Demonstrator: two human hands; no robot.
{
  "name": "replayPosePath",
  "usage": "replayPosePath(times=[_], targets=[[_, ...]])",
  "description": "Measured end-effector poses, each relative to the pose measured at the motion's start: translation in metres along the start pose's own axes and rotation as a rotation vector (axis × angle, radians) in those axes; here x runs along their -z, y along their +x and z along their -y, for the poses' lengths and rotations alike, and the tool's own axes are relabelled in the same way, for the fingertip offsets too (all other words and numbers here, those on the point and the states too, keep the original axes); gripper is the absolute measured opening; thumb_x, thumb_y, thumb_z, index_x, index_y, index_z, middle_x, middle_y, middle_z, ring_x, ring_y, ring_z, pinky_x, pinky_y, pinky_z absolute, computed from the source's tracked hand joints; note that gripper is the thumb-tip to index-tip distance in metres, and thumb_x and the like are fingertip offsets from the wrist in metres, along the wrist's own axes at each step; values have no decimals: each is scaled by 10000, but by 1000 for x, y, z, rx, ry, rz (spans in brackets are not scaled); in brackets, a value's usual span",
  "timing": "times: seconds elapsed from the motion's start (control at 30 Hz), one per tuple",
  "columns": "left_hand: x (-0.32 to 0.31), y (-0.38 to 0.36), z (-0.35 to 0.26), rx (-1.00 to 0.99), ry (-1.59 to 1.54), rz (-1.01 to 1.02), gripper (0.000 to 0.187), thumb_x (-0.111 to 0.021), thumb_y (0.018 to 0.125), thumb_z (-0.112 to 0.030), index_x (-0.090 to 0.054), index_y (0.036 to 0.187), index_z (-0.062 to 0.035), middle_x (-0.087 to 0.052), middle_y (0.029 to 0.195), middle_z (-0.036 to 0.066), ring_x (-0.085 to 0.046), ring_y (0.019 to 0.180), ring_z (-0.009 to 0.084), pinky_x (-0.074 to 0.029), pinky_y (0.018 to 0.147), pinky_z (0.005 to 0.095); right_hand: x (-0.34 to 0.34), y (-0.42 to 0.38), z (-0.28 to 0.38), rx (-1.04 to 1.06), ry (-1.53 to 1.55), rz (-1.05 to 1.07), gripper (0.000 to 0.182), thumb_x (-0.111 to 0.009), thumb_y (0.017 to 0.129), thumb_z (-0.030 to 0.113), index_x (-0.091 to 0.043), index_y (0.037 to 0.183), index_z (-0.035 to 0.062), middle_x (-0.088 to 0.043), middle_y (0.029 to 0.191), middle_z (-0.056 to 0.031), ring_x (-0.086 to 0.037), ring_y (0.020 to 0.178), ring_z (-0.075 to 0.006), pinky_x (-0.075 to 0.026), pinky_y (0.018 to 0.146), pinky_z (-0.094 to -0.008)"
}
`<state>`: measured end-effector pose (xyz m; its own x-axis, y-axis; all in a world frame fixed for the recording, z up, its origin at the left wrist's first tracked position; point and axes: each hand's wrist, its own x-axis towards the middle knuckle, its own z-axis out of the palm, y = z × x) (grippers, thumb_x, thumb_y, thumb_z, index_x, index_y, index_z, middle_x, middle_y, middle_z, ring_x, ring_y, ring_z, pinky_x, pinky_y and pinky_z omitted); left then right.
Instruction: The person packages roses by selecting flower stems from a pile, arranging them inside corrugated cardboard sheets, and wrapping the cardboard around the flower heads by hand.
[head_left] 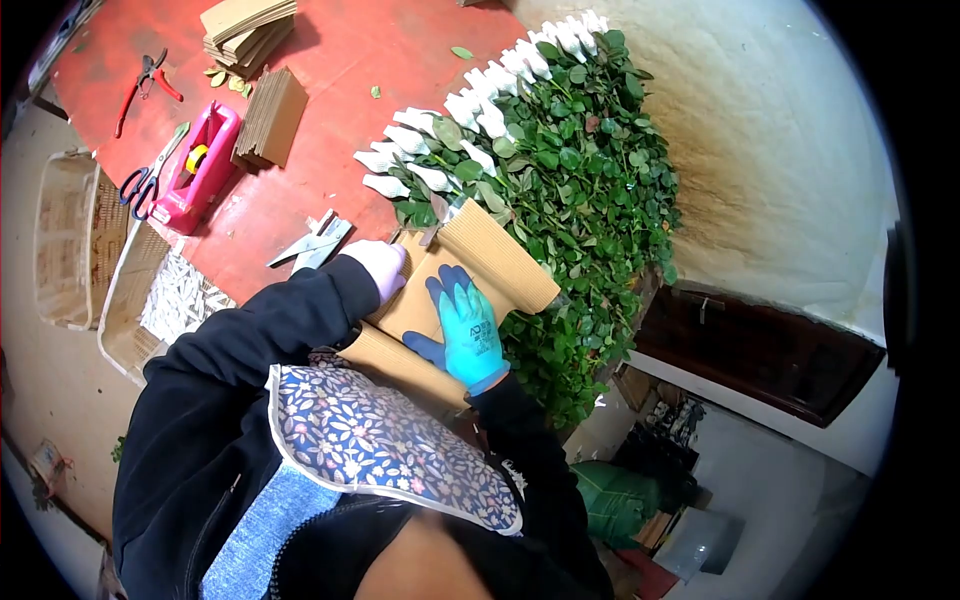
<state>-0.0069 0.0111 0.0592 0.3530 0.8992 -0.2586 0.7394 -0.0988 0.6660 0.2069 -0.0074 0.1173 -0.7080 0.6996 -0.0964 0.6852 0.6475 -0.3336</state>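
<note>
A sheet of corrugated cardboard [410, 300] lies in front of me, with a raised, folded flap [495, 255] along its far side. My right hand [465, 330], in a teal and dark-blue glove, rests flat on it with the fingers stretched out. At the sheet's left edge is my left hand [382, 268], in a pale lilac glove. Its fingers are curled closed against the cardboard edge, and the fingertips are partly hidden. Just left of it lies a grey metal hand tool [318, 243]. Leafy stems [590, 190] with white-sleeved heads [430, 178] are piled beyond the flap.
On the red table [350, 60] are stacks of cardboard pieces [270, 118], a pink tape dispenser [205, 165], scissors [150, 180] and red-handled pruning shears [145, 90]. A basket [125, 300] of small white pieces [180, 298] stands at the left. A stained wall [770, 130] rises at right.
</note>
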Motion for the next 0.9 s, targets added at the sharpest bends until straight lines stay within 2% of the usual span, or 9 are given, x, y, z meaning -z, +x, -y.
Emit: replayPosePath(times=[0.73,0.83,0.9], targets=[[5,-12,-5,-27,-15,-17,312,-638,852,-264,-562,973,13,-654,768,236,-651,738,419,-526,693,490,0,-3,4,16,-42,45,762,-746,779,425,-497,1338,-30,-443,1417,-258,-385,1349,-432,-340,1090,-509],[4,-12,-5,-37,-4,-17,310,-643,851,-266,-558,963,9,-652,768,235,-651,738,417,-526,693,492,2,-3,4,33,-42,38,753,-736,793,392,-466,1350,-38,-454,1371,-265,-404,1308,-446,-344,1084,-509],[5,-11,-5,-41,1,-9,309,-646,851,-268,-555,956,8,-652,769,235,-651,739,415,-525,693,495,0,-2,2,13,-37,53,765,-745,780,430,-495,1341,-27,-441,1423,-257,-392,1348,-428,-341,1092,-504]])
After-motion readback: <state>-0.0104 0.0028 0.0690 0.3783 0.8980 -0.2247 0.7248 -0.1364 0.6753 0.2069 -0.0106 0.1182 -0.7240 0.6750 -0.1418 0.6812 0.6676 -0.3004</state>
